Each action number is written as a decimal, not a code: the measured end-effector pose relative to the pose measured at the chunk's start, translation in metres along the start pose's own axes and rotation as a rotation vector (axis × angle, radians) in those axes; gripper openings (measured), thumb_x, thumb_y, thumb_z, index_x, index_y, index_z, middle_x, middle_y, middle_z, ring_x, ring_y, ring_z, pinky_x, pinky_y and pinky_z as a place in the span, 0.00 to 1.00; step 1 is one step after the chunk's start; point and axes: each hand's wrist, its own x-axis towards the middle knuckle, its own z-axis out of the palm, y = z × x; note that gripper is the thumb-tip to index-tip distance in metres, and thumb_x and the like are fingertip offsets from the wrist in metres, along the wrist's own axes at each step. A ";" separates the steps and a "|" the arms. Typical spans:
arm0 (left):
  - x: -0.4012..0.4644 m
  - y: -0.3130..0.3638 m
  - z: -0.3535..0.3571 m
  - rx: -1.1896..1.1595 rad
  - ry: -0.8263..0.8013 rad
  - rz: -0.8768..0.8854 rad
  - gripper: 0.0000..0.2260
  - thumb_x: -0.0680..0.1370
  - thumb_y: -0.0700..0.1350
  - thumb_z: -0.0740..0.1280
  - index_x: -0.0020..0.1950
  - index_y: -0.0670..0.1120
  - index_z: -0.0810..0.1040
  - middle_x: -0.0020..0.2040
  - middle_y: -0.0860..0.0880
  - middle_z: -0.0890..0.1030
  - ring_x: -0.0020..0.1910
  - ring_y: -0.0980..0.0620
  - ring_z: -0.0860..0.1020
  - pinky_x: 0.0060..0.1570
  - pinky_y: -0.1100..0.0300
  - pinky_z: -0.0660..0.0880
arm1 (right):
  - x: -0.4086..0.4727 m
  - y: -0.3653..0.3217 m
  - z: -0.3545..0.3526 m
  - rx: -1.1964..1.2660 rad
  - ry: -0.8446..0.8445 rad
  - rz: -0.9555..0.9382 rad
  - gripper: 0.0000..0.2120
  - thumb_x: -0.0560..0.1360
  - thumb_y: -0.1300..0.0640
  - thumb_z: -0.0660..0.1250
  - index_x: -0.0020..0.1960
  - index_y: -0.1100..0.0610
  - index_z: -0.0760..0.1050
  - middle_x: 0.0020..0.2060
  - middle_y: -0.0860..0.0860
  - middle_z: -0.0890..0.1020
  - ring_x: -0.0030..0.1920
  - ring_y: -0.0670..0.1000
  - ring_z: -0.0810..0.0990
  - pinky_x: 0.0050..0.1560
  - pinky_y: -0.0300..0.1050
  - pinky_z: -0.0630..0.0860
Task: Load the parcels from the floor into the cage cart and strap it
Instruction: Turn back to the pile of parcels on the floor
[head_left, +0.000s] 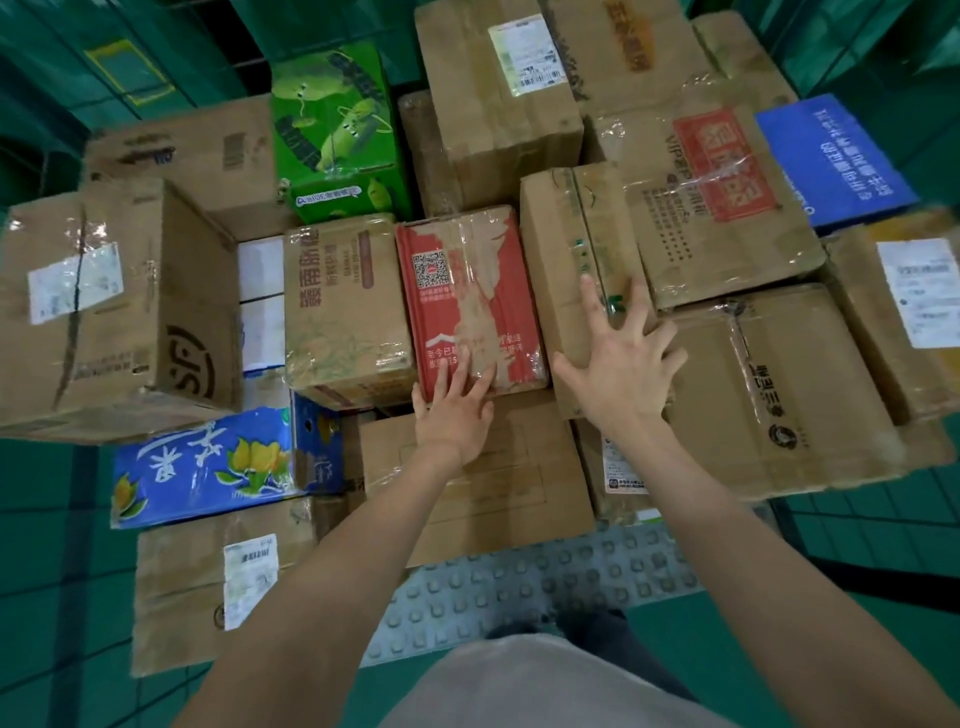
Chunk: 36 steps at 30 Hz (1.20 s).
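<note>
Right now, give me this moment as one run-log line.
left hand: open, fingers on red QR-code box | right hand: open, spread flat on tall brown carton | strapping: not seen

Left hand (454, 410) flat on red box (467, 301); right hand (621, 364) spread on brown box (566, 249); parcels crowd green floor (52, 571).

Labelled box (906, 306) cut off at right edge; white box (261, 301) mostly hidden between cartons.
</note>
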 end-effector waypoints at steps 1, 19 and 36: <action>0.000 -0.001 0.000 0.007 -0.002 0.002 0.25 0.85 0.53 0.48 0.79 0.62 0.40 0.77 0.56 0.30 0.78 0.48 0.33 0.74 0.39 0.38 | 0.000 0.000 0.003 -0.008 0.011 -0.003 0.43 0.74 0.35 0.65 0.80 0.40 0.45 0.78 0.59 0.50 0.64 0.70 0.66 0.59 0.67 0.68; -0.004 -0.007 -0.007 0.047 0.017 0.044 0.29 0.84 0.50 0.54 0.80 0.59 0.41 0.79 0.52 0.32 0.78 0.46 0.35 0.75 0.40 0.38 | 0.048 -0.002 0.052 -0.029 -0.155 -0.147 0.40 0.78 0.32 0.53 0.81 0.48 0.41 0.79 0.60 0.40 0.78 0.64 0.39 0.77 0.65 0.43; -0.097 -0.003 0.027 -0.938 0.176 0.094 0.11 0.83 0.38 0.59 0.62 0.45 0.77 0.52 0.53 0.81 0.40 0.55 0.75 0.33 0.72 0.71 | -0.114 0.038 0.030 1.014 -0.002 0.186 0.07 0.78 0.65 0.66 0.51 0.55 0.80 0.42 0.46 0.83 0.42 0.40 0.79 0.49 0.40 0.77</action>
